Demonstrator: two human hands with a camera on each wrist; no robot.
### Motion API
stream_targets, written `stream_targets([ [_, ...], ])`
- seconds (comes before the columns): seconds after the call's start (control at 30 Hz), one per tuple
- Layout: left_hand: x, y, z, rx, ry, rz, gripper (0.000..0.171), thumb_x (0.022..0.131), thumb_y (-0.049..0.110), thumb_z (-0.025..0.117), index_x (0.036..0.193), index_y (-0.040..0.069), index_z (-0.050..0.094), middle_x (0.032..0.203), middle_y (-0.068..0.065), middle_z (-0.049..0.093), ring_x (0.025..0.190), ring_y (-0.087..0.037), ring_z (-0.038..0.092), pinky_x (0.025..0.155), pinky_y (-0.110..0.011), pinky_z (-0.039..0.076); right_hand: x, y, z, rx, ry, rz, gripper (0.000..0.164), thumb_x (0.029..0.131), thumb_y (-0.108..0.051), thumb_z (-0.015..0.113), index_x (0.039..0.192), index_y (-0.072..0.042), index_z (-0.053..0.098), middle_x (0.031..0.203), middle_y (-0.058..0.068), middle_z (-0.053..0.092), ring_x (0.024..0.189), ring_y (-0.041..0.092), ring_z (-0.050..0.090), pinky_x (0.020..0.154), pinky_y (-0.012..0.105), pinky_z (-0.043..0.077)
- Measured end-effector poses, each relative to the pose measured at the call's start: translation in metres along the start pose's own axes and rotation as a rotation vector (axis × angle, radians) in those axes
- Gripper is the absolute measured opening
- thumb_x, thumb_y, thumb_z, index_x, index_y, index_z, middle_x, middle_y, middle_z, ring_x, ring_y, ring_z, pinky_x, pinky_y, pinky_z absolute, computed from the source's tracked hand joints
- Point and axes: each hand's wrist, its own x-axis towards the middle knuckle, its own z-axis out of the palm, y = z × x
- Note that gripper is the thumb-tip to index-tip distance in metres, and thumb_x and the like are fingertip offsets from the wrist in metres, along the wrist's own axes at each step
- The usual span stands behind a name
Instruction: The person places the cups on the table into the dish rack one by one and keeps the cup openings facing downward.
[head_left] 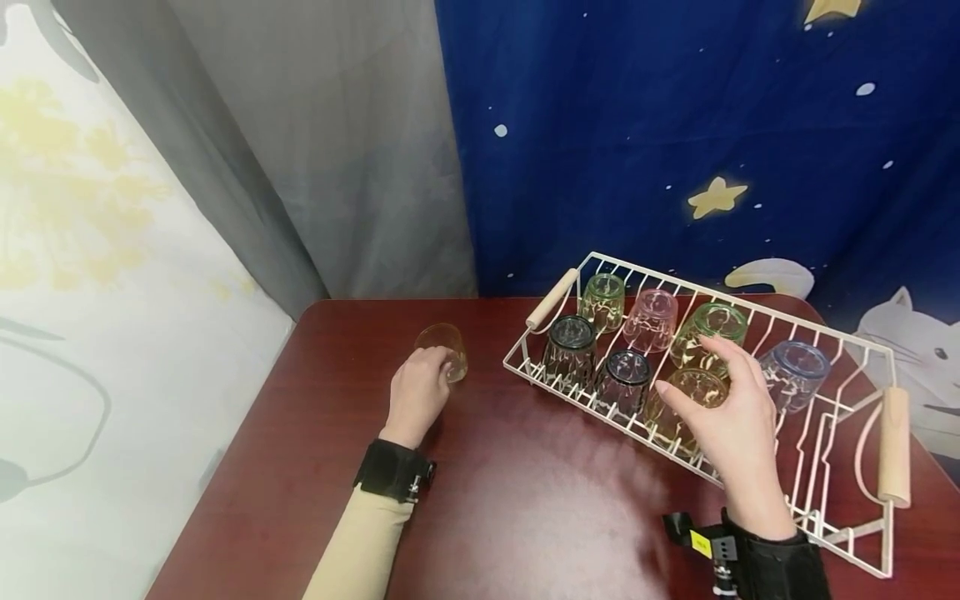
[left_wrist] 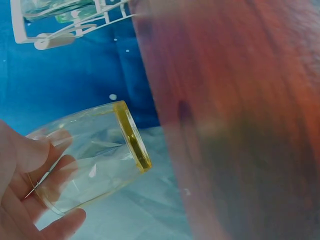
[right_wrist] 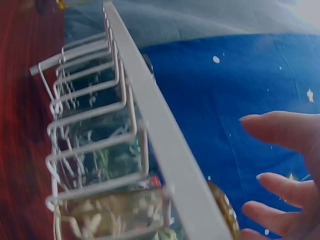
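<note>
My left hand [head_left: 418, 393] grips a clear, yellow-tinted glass [left_wrist: 95, 150] near its thin rim, at the table's far left. The thick yellow base points towards the table; whether it touches is hard to tell. Over the white wire rack [head_left: 750, 306], my right hand [head_left: 741, 425] hovers with thumb and fingers spread apart, holding nothing. Below and beside it stands an amber glass [head_left: 666, 427] in the rack's front row. A green glass [head_left: 690, 346] is just behind, and a blue-tinted glass [head_left: 795, 375] stands to the right.
More glasses fill the rack's left half: a green one [head_left: 602, 304], a pink one [head_left: 651, 321] and two dark ones, one at the corner [head_left: 570, 354], one beside it [head_left: 624, 387]. Wooden handles rise at both rack ends, including the right handle [head_left: 894, 450]. Curtains [head_left: 600, 125] hang behind the table.
</note>
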Motion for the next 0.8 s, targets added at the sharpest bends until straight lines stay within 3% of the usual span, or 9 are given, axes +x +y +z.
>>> stream_targets([
  [0.17, 0.003, 0.005, -0.01, 0.011, 0.039, 0.026, 0.013, 0.089, 0.009, 0.066, 0.101, 0.013, 0.07, 0.092, -0.003, 0.074, 0.09, -0.023, 0.069, 0.101, -0.044, 0.05, -0.004, -0.01, 0.011, 0.106, 0.063, -0.113, 0.07, 0.075, -0.016, 0.082, 0.138, -0.021, 0.053, 0.15, -0.003, 0.046, 0.14, 0.02, 0.04, 0.115, 0.04, 0.03],
  [0.23, 0.003, 0.007, -0.014, 0.012, 0.053, 0.029, 0.013, 0.089, 0.009, 0.067, 0.101, 0.013, 0.069, 0.092, -0.003, 0.074, 0.09, -0.023, 0.069, 0.107, -0.047, 0.046, -0.005, -0.013, 0.016, 0.15, 0.06, -0.154, 0.069, 0.075, -0.013, 0.082, 0.137, -0.023, 0.054, 0.148, -0.004, 0.048, 0.139, 0.015, 0.041, 0.114, 0.031, 0.029],
  [0.47, 0.004, 0.017, -0.03, 0.005, 0.132, 0.051, 0.016, 0.087, 0.007, 0.068, 0.101, 0.013, 0.069, 0.09, -0.002, 0.073, 0.089, -0.022, 0.069, 0.108, -0.044, 0.045, -0.011, -0.024, 0.028, 0.218, 0.003, -0.249, 0.071, 0.074, -0.01, 0.083, 0.137, -0.024, 0.054, 0.146, -0.008, 0.05, 0.136, 0.002, 0.04, 0.112, 0.015, 0.028],
  [0.67, 0.002, 0.024, -0.042, -0.015, 0.19, 0.067, 0.017, 0.087, 0.006, 0.068, 0.103, 0.012, 0.069, 0.09, -0.003, 0.073, 0.088, -0.022, 0.069, 0.107, -0.041, 0.047, -0.017, -0.03, 0.044, 0.228, 0.055, -0.43, 0.072, 0.069, -0.005, 0.085, 0.135, -0.016, 0.057, 0.141, 0.005, 0.055, 0.133, -0.004, 0.043, 0.11, 0.009, 0.029],
  [0.8, 0.001, 0.029, -0.049, -0.05, 0.204, 0.076, 0.015, 0.088, 0.007, 0.067, 0.103, 0.01, 0.069, 0.091, -0.004, 0.073, 0.087, -0.022, 0.069, 0.106, -0.041, 0.047, -0.023, -0.036, 0.051, 0.276, 0.04, -0.438, 0.07, 0.07, -0.002, 0.083, 0.134, -0.016, 0.057, 0.136, 0.008, 0.059, 0.129, -0.009, 0.045, 0.108, 0.008, 0.032],
])
